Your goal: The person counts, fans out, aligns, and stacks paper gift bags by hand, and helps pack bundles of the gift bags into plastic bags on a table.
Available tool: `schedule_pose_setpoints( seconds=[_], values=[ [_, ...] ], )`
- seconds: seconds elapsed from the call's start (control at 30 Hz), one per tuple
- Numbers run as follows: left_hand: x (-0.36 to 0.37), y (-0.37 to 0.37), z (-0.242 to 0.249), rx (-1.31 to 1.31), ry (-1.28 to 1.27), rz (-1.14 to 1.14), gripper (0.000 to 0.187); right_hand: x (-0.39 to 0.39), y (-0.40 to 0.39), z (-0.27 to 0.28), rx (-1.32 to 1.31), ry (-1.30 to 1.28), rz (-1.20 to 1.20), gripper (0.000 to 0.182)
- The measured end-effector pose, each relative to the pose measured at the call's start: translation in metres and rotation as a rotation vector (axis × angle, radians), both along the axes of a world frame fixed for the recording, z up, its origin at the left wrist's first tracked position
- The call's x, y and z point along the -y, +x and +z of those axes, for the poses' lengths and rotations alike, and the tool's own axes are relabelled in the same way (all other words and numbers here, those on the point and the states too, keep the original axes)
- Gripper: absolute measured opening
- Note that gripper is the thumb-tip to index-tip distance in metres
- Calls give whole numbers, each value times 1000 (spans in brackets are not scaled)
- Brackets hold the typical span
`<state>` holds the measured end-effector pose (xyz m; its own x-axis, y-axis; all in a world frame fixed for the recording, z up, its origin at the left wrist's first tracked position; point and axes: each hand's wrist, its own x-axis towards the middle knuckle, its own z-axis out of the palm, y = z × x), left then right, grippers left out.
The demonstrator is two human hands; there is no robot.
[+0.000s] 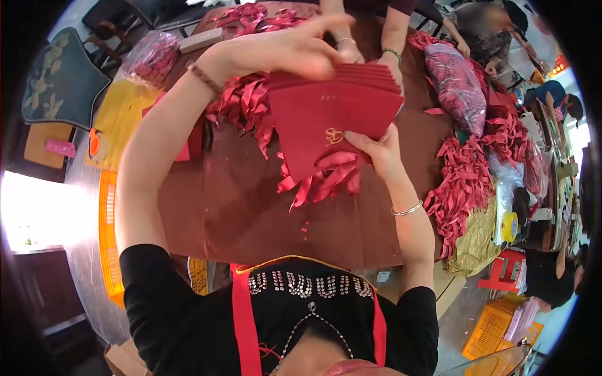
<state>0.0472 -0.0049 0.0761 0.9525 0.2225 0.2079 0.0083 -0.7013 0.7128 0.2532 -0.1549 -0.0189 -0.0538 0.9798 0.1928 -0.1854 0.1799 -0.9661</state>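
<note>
A stack of flat red card pieces [307,119] with a gold monogram is held up above the brown-covered table [251,216]. My right hand [381,152] grips its lower right side, thumb on the front face. Over the stack's top edge is my left hand [291,50], its fingers spread and somewhat blurred. The edges of the pieces fan apart along the top. Shiny red ribbons [335,178] show below the stack. Just behind it are the hands [351,51] of another person across the table, partly hidden by the stack.
Red ribbon bunches [464,182] lie along the table's right side, beside a plastic-wrapped red bundle [456,88]. Another bagged bundle [150,57] sits at the far left. Orange crates [108,232] stand by the table's left edge. Other people [486,37] are at the right.
</note>
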Motion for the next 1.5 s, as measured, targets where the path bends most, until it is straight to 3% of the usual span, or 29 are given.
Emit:
schedule_pose_setpoints(
  seconds=[0.07,0.1,0.2,0.27,0.33,0.37,0.5,0.57,0.77,0.87,0.97,1.03,1.07,1.13,1.17,1.27,1.33,1.4,1.47,1.5],
  values=[
    [8,-7,-9,315,-813,-126,81,-9,13,12,-8,73,-73,36],
    [5,-2,-22,423,-987,10,77,-22,22,18,-28,95,-149,36],
    [6,36,-40,573,-842,125,79,-58,45,51,-127,112,-201,36],
    [7,65,-27,635,-795,208,78,-86,64,59,-136,113,-209,36],
    [-9,94,-23,631,-518,388,82,-111,77,64,-16,232,-222,37],
    [-25,108,-25,687,-742,472,75,-117,82,69,-47,193,-220,37],
    [-69,142,-48,711,-831,482,63,-152,107,47,-143,159,-215,38],
    [-81,153,-70,776,-771,615,50,-163,114,28,-149,82,-219,38],
    [-100,142,-117,509,-1083,585,54,-177,110,-37,-276,-93,-240,38],
    [-93,145,-119,566,-946,758,56,-176,108,-40,-350,-215,-207,47],
    [-96,137,-99,566,-812,749,58,-173,106,-37,-189,-164,-148,51],
    [-107,129,-95,562,-737,680,60,-168,104,-35,-503,-276,18,60],
    [-104,126,-83,535,-697,701,62,-165,104,-38,-504,-279,19,60],
    [-121,115,-79,632,-656,668,59,-153,103,-49,-364,-476,-24,67],
    [-120,111,-67,649,-657,689,56,-148,98,-60,-78,-525,-64,65],
    [-108,104,-42,613,-925,603,37,-111,92,-74,766,-102,332,66],
    [-99,113,-45,623,-1010,571,29,-87,77,-60,1158,-148,335,65],
    [-80,123,-48,393,-1064,727,27,-79,76,-81,1208,-99,275,65],
    [-53,134,-63,236,-977,755,31,-76,76,-87,1254,-45,214,65],
    [-64,138,-89,205,-1124,677,27,-74,76,-86,1354,-63,289,67]
  ],
)
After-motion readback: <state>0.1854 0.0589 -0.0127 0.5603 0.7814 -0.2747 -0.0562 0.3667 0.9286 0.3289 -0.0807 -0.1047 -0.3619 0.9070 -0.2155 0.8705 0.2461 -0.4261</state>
